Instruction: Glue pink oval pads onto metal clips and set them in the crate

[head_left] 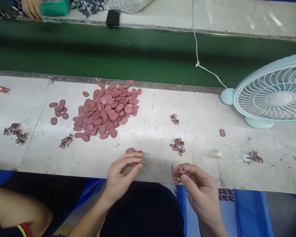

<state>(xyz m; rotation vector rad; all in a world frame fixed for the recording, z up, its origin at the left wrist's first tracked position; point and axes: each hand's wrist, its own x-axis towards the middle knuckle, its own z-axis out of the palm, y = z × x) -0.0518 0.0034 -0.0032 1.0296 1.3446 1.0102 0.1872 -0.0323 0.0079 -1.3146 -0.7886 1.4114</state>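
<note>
My left hand [123, 176] is over the front part of the white table, its fingers apart and the fingertips beside a few reddish oval discs [130, 150]. My right hand [199, 187], near the table's front edge, pinches a small dark reddish piece [179, 171] with orange and white bits. Beyond my right hand lie two small clusters of similar pieces, one nearer [178, 145] and one farther [174, 118]. A large pile of reddish oval discs [103, 112] spreads left of centre.
A light blue fan [278, 95] stands at the right, its white cable [196, 49] running up. Blue bins [251, 210] sit below the front edge. A person's arm [19, 207] is at lower left; another person's hand [32, 9] is at upper left, near a black box [112, 18].
</note>
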